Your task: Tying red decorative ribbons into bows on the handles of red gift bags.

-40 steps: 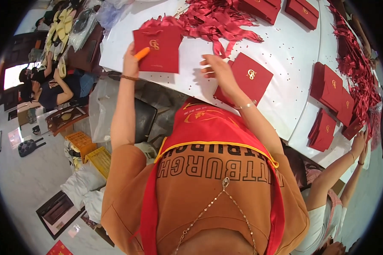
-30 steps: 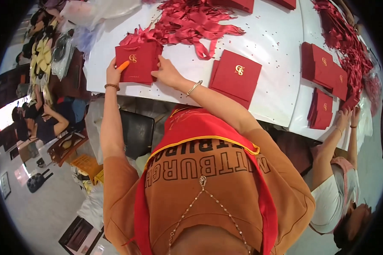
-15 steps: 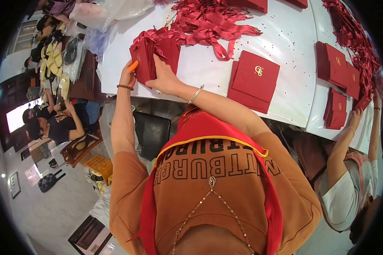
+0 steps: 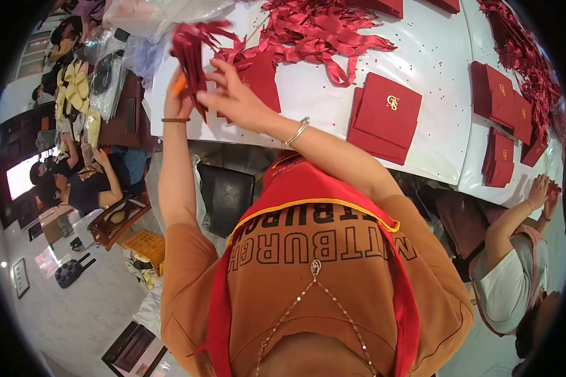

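Note:
My left hand (image 4: 175,95) holds a dark red folder (image 4: 192,53) upright above the left end of the white table (image 4: 434,151), with a small orange tool (image 4: 180,84) pinned against it. My right hand (image 4: 233,94) reaches across from the right. Its fingertips pinch the folder's near edge. Red ribbon ends stick out of the folder's top. Another red folder (image 4: 262,78) lies flat on the table just behind my right hand.
A heap of red ribbons (image 4: 321,28) lies at the back of the table. Red folders with gold emblems (image 4: 387,116) sit to the right, with more stacks (image 4: 500,94) farther right. A co-worker's hands (image 4: 541,191) rest at the right table edge. People sit at lower left (image 4: 82,182).
The red folder has come up off the table and tipped upright. Both my hands rose with it and moved left; the view shifted slightly.

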A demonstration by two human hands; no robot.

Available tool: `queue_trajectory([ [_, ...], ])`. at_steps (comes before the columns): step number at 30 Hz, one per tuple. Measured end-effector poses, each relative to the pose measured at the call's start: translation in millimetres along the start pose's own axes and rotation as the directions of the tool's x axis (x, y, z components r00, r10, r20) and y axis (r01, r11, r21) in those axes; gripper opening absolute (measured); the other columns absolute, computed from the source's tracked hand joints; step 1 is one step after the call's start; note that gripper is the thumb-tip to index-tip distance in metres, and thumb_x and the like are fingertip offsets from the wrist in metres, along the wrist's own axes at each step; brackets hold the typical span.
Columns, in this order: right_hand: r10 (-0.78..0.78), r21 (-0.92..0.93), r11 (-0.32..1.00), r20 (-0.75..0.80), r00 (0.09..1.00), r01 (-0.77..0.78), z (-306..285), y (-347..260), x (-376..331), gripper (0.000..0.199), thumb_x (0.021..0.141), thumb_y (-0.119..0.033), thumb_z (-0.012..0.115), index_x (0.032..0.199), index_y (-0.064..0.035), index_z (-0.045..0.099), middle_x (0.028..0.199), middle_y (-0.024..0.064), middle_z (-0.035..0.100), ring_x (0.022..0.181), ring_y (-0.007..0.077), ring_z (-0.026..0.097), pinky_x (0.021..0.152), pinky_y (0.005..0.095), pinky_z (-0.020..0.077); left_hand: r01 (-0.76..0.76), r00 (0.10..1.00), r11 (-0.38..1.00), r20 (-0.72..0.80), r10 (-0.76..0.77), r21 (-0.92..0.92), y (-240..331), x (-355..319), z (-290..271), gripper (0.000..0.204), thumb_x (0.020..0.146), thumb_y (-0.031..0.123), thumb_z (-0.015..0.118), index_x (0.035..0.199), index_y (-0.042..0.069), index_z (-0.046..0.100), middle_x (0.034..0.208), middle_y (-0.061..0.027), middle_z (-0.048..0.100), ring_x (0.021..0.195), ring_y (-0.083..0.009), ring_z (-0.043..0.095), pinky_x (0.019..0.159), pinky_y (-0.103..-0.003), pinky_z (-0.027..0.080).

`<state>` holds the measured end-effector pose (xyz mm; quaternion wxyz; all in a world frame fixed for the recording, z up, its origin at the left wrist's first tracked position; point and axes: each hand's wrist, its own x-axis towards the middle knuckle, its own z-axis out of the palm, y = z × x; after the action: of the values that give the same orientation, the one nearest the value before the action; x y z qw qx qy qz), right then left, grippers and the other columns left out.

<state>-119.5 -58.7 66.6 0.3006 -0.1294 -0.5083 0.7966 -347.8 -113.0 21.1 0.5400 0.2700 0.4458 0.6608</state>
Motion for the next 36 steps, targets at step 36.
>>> queue_trajectory([
  [36,0.007,-0.503,0.819,-0.474,0.880,-0.277,-27.9,73.1,-51.5,0.069,0.076,-0.022,0.060,0.133,0.0013,0.028,0.135,0.0209,0.024,0.124,0.0314,0.029,0.100,0.0334,0.0292,0.328,0.930,0.792,-0.323,-0.175,0.516,-39.9,18.9,2.1,0.037,0.082,0.008,0.059,0.117,0.002,0.047,0.107,-0.0078,0.056,0.100,-0.0185,0.054,0.085,-0.035,0.046],
])
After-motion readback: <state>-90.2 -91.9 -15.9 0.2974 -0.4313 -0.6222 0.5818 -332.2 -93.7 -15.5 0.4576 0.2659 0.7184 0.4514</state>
